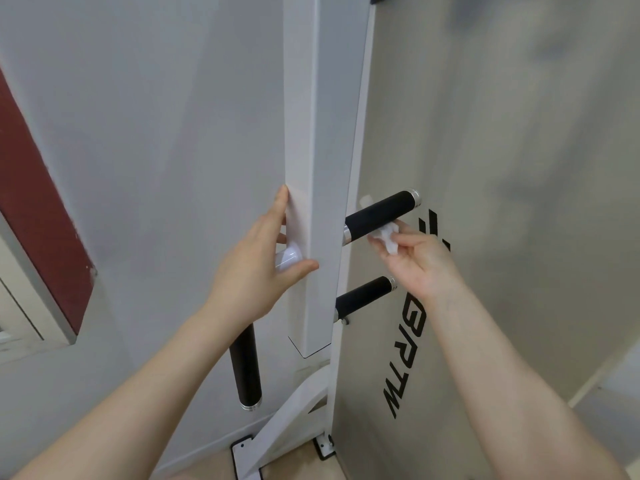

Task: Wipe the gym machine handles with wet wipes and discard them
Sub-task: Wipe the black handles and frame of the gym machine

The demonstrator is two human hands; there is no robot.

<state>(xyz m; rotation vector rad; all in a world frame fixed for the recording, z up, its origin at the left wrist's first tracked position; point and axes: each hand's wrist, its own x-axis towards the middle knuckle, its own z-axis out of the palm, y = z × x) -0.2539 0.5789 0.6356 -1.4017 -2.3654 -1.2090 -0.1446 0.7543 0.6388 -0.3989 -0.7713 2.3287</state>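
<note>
A white gym machine post (317,140) runs up the middle. Black foam handles stick out of it: an upper one (379,213) and a lower one (363,295) on the right, another (246,368) hanging down at lower left. My right hand (420,258) pinches a crumpled white wet wipe (389,239) against the underside of the upper handle. My left hand (258,268) grips the left edge of the post, thumb on its front face, and covers a white round knob (289,259).
A grey panel (502,202) with black lettering stands to the right of the post. A grey wall (156,150) with a dark red framed panel (38,209) lies to the left. The machine's white base brackets (277,434) meet the floor below.
</note>
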